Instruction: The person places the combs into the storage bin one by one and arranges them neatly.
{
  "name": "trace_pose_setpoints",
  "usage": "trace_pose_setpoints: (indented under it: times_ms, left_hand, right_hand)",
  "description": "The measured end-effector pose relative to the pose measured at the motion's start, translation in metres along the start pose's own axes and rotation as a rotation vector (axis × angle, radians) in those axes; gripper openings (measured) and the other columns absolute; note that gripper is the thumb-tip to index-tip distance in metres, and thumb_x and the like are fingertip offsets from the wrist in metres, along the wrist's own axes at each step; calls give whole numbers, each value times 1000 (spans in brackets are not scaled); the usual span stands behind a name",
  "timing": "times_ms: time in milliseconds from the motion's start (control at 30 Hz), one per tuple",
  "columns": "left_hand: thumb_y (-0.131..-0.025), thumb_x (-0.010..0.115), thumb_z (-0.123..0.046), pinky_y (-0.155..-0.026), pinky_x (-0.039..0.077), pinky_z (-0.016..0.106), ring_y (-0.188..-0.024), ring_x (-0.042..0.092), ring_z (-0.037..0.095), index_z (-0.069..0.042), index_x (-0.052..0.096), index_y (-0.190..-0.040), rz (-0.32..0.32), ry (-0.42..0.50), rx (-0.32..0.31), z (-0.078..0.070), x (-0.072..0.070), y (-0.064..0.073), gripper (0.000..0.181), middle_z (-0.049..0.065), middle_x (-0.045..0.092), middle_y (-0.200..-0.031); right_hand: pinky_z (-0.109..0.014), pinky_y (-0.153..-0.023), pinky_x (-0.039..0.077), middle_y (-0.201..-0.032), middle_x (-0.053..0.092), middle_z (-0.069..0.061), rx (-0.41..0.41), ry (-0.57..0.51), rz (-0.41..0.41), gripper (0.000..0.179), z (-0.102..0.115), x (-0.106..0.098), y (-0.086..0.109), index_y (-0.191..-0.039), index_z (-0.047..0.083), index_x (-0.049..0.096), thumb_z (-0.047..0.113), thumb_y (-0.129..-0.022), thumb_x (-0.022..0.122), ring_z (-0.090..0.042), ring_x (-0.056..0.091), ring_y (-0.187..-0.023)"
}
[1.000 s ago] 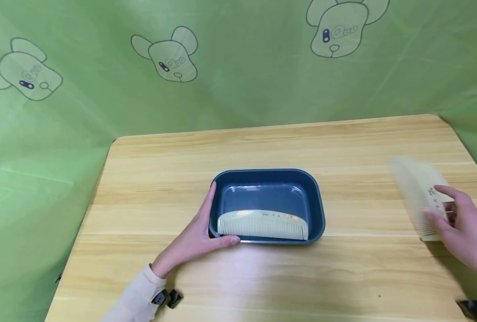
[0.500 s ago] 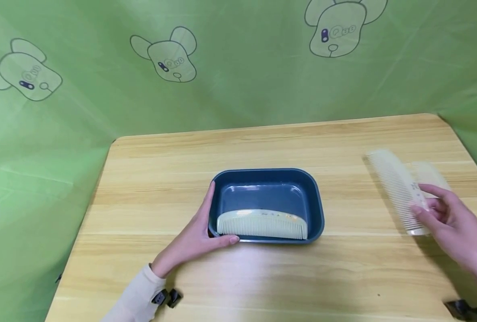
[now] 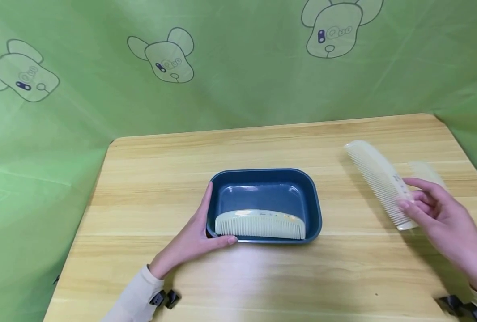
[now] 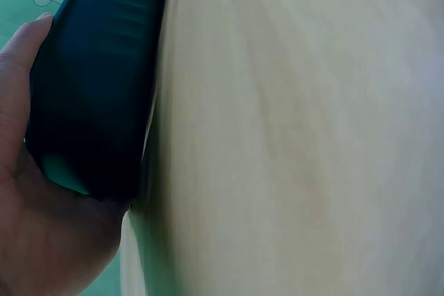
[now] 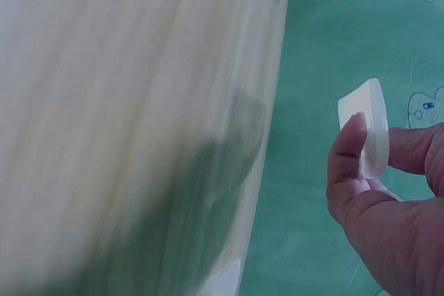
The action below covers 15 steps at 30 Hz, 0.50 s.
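A blue rectangular plastic tray [image 3: 258, 197] sits mid-table in the head view. My left hand [image 3: 194, 236] grips its near left corner, thumb along the front wall and fingers against the left side. Inside, along the front wall, lies a pale comb [image 3: 260, 225], teeth toward me. To the right, my right hand [image 3: 444, 217] pinches a second pale comb [image 3: 377, 179] between thumb and fingers, above the table. In the right wrist view this comb [image 5: 376, 129] appears end-on. Behind that hand a third pale comb [image 3: 427, 172] lies on the table, partly hidden.
The light wooden table [image 3: 166, 179] ends at a back edge against a green curtain [image 3: 242, 89] printed with animal heads. Green cloth also hangs along the left and right sides. A small dark speck [image 3: 376, 294] marks the table at front right.
My right hand has carried its comb leftward, away from the third comb, which now shows separately behind it. The left hand and the tray have stayed in place.
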<state>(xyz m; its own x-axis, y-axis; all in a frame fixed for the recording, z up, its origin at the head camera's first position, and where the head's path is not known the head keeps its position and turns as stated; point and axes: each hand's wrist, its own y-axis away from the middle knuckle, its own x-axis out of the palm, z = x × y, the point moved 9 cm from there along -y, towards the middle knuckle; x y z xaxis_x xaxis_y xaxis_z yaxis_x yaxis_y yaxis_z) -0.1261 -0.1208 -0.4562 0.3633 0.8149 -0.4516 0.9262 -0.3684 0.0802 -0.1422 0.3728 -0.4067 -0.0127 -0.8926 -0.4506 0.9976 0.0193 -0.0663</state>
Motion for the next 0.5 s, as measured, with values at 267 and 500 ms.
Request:
trace_pose_setpoints:
  times_ms: [267, 500]
  left_hand:
    - [-89, 92, -45, -127, 18, 63, -165, 6, 23, -40, -13, -174, 1, 4, 7, 1, 0, 0, 135, -9, -5, -181]
    - [-89, 92, -45, -127, 18, 63, -165, 5, 23, -36, -14, -174, 3, 4, 6, 0, -1, 1, 136, -10, -7, -181]
  right_hand:
    - [-17, -59, 50, -105, 70, 8, -39, -29, 44, 60, 11, 15, -3, -152, 22, 60, -11, -103, 67, -2, 64, -79]
    - [-16, -63, 51, -109, 67, 4, -57, -48, 96, 61, 23, 29, -9, -157, 19, 56, -12, -105, 64, -4, 62, -83]
